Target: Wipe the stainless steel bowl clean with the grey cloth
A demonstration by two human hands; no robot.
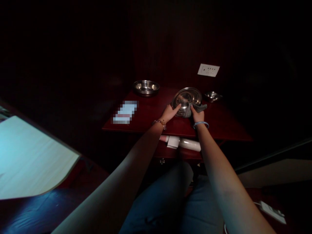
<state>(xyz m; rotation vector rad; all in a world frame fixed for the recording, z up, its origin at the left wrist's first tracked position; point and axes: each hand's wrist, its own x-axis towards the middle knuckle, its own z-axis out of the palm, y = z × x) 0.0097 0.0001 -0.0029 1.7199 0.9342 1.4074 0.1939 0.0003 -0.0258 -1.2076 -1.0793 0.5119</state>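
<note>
At the centre of the frame, slightly to the right, a shiny metal bowl (185, 95) is tilted up above the dark red desk (156, 112), its inside facing the camera. The left hand (170, 112) grips its left rim, thumb over the edge. The right hand (198, 113) pinches a gray cloth (188, 111) against the lower right of the bowl; the bowl shows only the cloth and reflections.

In the upper middle, left of the hands, a round metal basin (146, 87) stands upright near the desk's back; its visible inside holds nothing but glints. Right of the tilted bowl, close by, sits a small metal dish (213, 96), its contents too dim to tell. A blurred pale rectangle (125, 112) lies near the desk's left edge. Bare desk shows between it and the left hand, and along the front edge below the bowl.
</note>
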